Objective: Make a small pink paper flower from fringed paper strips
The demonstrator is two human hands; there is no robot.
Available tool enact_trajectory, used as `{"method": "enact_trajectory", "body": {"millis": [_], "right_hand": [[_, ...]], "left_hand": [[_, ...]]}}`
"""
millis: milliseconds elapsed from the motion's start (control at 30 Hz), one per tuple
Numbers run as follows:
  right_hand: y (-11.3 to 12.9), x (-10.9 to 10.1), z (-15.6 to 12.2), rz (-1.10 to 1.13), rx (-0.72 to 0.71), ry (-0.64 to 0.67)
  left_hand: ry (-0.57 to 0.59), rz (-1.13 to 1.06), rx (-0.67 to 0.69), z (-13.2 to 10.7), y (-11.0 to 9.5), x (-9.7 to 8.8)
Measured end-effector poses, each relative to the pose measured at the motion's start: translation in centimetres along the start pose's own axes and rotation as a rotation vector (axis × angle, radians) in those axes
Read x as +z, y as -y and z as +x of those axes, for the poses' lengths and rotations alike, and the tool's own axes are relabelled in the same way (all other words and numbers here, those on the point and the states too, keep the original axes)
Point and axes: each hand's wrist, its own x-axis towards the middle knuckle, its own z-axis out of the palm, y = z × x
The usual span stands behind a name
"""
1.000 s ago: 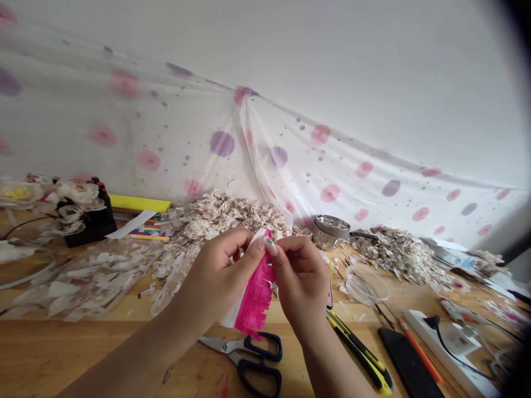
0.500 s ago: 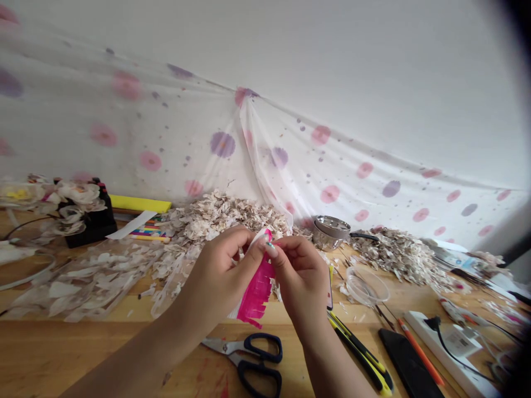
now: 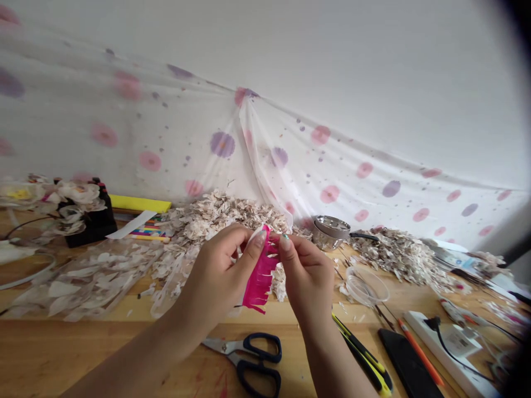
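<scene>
- In the head view, we hold the pink fringed strip (image 3: 259, 282) in front of us, above the wooden table (image 3: 124, 354).
- Our left hand (image 3: 224, 268) pinches its uncut side, with the thumb on top.
- Our right hand (image 3: 309, 271) is narrow, its thumb and fingers close together beside the upper fringe; we cannot tell if a strand is between them.
- Below the strip, we see the scissors (image 3: 236, 346) lying on the table.
- Behind our hands we have a heap of pale petals (image 3: 232, 213).
</scene>
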Motion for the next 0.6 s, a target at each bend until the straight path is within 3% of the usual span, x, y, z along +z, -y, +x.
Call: {"method": "enact_trajectory", "body": {"millis": [367, 600], "right_hand": [[-0.3, 0.5, -0.4, 0.108, 0.017, -0.027], [-0.7, 0.9, -0.9, 0.027, -0.245, -0.104]], "left_hand": [[-0.007, -0.041, -0.023, 0.1, 0.3, 0.1], [0.033, -0.312, -0.231, -0.1, 0.1, 0.2]]}}
